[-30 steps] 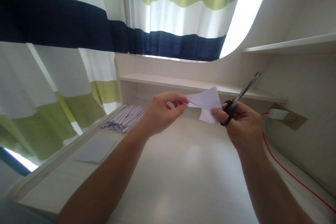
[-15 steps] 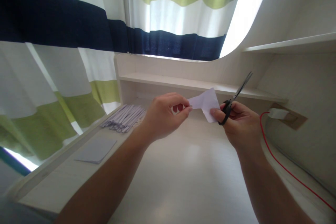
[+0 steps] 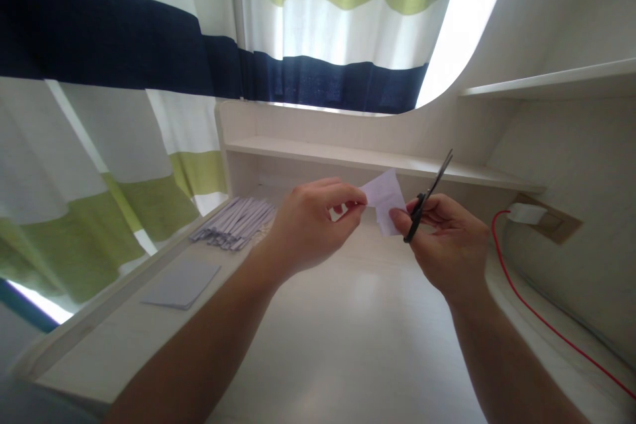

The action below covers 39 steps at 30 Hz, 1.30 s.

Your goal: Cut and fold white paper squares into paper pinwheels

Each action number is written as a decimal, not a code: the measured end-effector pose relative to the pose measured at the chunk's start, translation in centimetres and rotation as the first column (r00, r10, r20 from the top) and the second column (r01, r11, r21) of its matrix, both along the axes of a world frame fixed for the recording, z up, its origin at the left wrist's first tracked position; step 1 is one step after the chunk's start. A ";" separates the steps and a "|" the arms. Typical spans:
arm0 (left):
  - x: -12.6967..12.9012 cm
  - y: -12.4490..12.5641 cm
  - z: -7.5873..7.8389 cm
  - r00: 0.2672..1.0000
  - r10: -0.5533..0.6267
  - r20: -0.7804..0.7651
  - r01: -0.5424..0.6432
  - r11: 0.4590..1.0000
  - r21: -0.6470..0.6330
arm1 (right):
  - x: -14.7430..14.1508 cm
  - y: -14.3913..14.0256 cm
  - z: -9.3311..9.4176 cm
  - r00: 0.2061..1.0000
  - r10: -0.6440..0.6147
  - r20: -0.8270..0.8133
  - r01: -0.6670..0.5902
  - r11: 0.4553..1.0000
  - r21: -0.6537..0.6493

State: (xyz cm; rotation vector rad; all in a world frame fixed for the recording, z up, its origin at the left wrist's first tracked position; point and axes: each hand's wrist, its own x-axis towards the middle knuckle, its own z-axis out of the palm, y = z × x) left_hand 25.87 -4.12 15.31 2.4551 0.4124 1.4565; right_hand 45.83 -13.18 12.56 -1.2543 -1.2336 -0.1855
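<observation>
My left hand pinches the left end of a small piece of white paper between thumb and fingers, above the desk. On the paper's right side, my right hand presses its thumb near the lower edge. That same hand holds black-handled scissors, whose blades point up and away to the right, clear of the paper. The blades look closed together. Parts of the right fingers are hidden behind the handles.
A pile of thin paper strips lies on the desk at the left, with a stack of white paper nearer me. A shelf runs along the back. On the right, a red cable leads from a white plug.
My right hand has shifted left with the scissors and paper, closer to my left hand. Less of the paper's narrow part shows between the hands, and the scissor tips sit slightly lower.
</observation>
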 end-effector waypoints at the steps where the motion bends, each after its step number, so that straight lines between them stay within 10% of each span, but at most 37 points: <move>1: -0.1 -0.3 0.1 1.000 0.014 -0.014 -0.013 0.999 0.031 | 0.0 0.0 0.0 1.000 0.005 -0.006 -0.005 1.000 -0.008; 13: 0.4 0.4 -0.1 0.985 -0.146 0.087 0.122 0.964 0.236 | 0.6 0.7 -0.2 0.965 0.207 -0.160 -0.212 0.977 -0.011; 39: 0.4 1.2 -0.2 0.958 -0.288 0.007 0.272 0.914 0.300 | -0.2 0.7 1.1 0.935 0.180 -0.304 -0.175 0.984 0.045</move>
